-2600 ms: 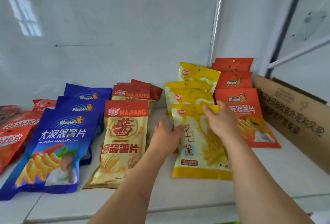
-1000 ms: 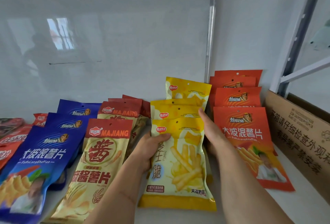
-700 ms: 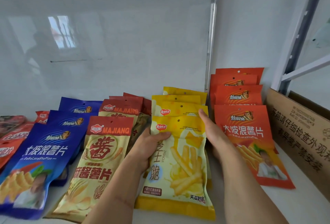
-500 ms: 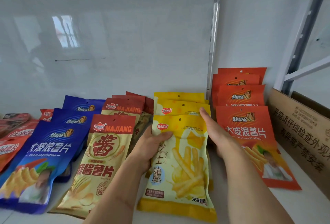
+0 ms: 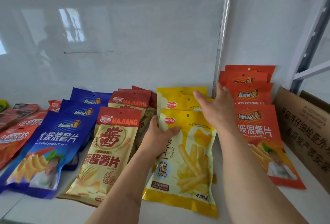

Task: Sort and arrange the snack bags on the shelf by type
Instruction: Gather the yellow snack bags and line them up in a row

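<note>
Overhead, glossy white wall; white shelf (image 5: 178, 213) — left hand (image 5: 159, 137) grip clamped on yellow bag (image 5: 189, 161); right hand (image 5: 217, 107) apart.

Front edge: you have bare shelf (image 5: 178, 214) below the bag rows.
Right side: the cardboard box (image 5: 303, 134) walls you in beside the orange bags (image 5: 253, 130).
Back: the white wall (image 5: 125, 36) stops your reach behind the yellow bags (image 5: 192, 152).
Above: open air over all rows.

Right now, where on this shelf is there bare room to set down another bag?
Bare white shelf runs along the front edge, below the bags, and behind the blue bags against the glossy wall. Between rows, yellow bags and orange bags nearly touch.
</note>
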Tool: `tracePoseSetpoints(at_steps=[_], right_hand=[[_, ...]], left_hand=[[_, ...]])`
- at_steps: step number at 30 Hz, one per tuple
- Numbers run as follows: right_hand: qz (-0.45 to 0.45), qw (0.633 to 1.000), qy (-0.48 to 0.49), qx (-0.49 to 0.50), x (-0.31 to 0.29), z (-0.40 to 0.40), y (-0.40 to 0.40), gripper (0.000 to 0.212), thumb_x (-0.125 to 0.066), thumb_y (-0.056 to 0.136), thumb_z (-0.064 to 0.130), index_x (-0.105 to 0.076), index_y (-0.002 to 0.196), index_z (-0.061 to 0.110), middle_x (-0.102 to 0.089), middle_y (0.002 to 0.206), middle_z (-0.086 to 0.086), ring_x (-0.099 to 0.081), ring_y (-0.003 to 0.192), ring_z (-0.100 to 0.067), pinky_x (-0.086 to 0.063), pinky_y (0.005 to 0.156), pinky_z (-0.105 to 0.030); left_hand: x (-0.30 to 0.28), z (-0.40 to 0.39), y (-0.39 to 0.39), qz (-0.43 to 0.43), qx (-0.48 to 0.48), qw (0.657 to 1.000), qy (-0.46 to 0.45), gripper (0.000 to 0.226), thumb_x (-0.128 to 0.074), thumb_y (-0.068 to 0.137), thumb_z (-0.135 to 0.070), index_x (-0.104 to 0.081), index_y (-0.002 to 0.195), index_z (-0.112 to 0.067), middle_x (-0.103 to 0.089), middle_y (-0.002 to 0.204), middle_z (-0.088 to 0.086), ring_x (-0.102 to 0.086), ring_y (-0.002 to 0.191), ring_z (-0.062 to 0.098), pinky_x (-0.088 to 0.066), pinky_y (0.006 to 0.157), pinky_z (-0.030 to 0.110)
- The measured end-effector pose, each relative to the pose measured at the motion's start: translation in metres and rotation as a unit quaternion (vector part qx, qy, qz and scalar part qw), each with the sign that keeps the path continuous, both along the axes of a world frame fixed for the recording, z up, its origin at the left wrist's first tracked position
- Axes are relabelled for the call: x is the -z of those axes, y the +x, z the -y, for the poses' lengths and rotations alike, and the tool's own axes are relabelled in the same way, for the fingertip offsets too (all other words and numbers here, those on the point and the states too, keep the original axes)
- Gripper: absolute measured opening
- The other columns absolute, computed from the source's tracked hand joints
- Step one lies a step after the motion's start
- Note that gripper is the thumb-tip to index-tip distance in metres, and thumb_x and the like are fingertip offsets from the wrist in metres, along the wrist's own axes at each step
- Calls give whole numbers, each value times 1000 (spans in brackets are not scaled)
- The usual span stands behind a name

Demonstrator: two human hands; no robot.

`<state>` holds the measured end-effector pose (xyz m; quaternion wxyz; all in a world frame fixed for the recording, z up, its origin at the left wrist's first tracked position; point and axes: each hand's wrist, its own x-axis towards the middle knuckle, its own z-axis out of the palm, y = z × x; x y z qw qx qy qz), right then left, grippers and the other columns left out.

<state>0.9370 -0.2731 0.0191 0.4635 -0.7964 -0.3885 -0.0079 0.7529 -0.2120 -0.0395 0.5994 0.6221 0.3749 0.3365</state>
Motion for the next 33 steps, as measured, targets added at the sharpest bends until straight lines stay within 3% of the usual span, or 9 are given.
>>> tracePoseSetpoints(at_steps=[2, 5, 8, 10, 12, 14, 22, 33], right_hand=[[132, 990, -54, -3, -3, -11, -4, 91, -37, 85, 82, -21, 157, 30, -11, 167, -3, -8, 154, -25, -14, 120, -50], [203, 965, -162, -31, 2, -26, -6, 86, -27, 84, 86, -26, 155, 38, -9, 168, 2, -1, 154, -25, -11, 121, -50], [194, 957, -212, -27, 12, -35, -1, 87, -28, 82, 87, -28, 155, 39, -11, 168, 2, -1, 154, -25, -11, 121, -51], [179, 956, -232, -24, 18, -39, 0, 86, -31, 83, 85, -28, 155, 38, -11, 168, 2, -1, 154, -25, -10, 120, -51], [168, 953, -250, -20, 23, -43, -2, 87, -32, 82, 85, -29, 155, 38, -11, 168, 2, -3, 154, -26, -11, 120, -51], [161, 953, -257, -16, 27, -46, -4, 87, -32, 82, 86, -31, 154, 37, -13, 167, 1, -6, 153, -27, -14, 119, -52], [104, 954, -279, -26, 40, -60, 4, 87, -30, 82, 87, -31, 154, 38, -15, 167, 0, -8, 153, -30, -15, 118, -56], [24, 955, -293, -38, 53, -71, 7, 89, -38, 79, 87, -38, 152, 35, -17, 166, -1, -15, 151, -34, -17, 120, -57]], left_hand=[[-2, 4, 0, -31, -24, 999, 31, 107, -84, 72, -51, -18, 156, -40, -60, 141, -6, -68, 115, 19, -55, 99, 48], [-7, 10, 1, -131, -51, 981, 131, 114, -77, 75, -62, -5, 159, -35, -29, 163, -1, -41, 144, 24, -39, 115, 49], [-12, 31, -5, -263, -107, 909, 306, 95, -51, 92, -65, -1, 161, -24, -6, 169, 0, -7, 156, 22, -14, 124, 40], [-8, 50, -7, -323, -113, 843, 414, 80, -29, 95, -69, -12, 161, -28, -6, 170, 0, -4, 156, 26, -11, 124, 43], [-3, 64, -5, -376, -74, 805, 453, 71, -20, 97, -70, -26, 157, -32, -13, 169, 0, -7, 156, 31, -12, 124, 49], [2, 65, -3, -436, -8, 791, 429, 70, -18, 97, -73, -21, 157, -38, -7, 170, -3, 4, 156, 29, -4, 124, 48], [6, 34, -4, -480, 86, 778, 396, 73, -14, 92, -79, -1, 157, -48, 14, 169, -10, 22, 154, 25, 0, 125, 51], [9, 26, -3, -462, 123, 809, 342, 74, -17, 90, -80, 1, 156, -51, 18, 166, -17, 28, 152, 18, -8, 123, 52]])
